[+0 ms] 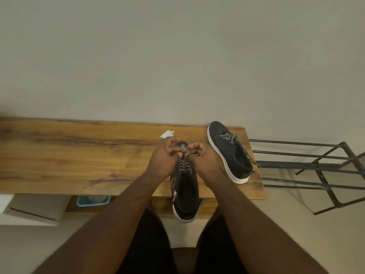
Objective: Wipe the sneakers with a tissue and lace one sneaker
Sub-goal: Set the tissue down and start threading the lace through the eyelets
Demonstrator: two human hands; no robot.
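At centre frame I pinch the lace (183, 150) with left hand (166, 161) and right hand (205, 163) over the near sneaker (186, 192) — heel toward me for threading — tissue (167, 134) parked just above, second sneaker (231, 153) aside at right.

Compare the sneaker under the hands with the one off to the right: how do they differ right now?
The near sneaker sits at the table's front edge, heel overhanging; the far sneaker lies wholly on the table by its right end. Both hands, left hand and right hand, pinch the near sneaker's lace; the far sneaker is untouched, its lace ends loose. Both are black with white soles and matching zigzag laces.
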